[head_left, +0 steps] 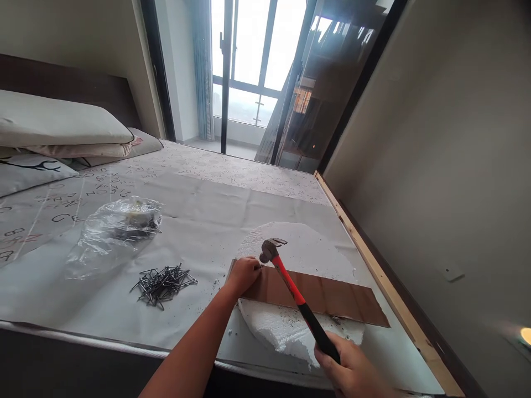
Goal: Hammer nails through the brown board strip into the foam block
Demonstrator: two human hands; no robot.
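My right hand [352,365] grips the black lower handle of a claw hammer [292,282] with a red upper shaft. The hammer's metal head hangs just beside the fingertips of my left hand [245,273]. Those fingers are pinched together at the left part of a brown cardboard strip [323,293], around a nail that is mostly hidden. Beneath the strip lies a white foam block [298,243] with a rough, crumbling near edge [286,334]. Left of my left forearm is a pile of loose nails [164,284].
A crumpled clear plastic bag [120,221] with dark contents lies behind the nails. Grey sheeting [207,204] covers part of the mattress [244,168]. Pillows [62,119] sit at the left. A wooden rail [373,265] runs along the right edge beside the wall.
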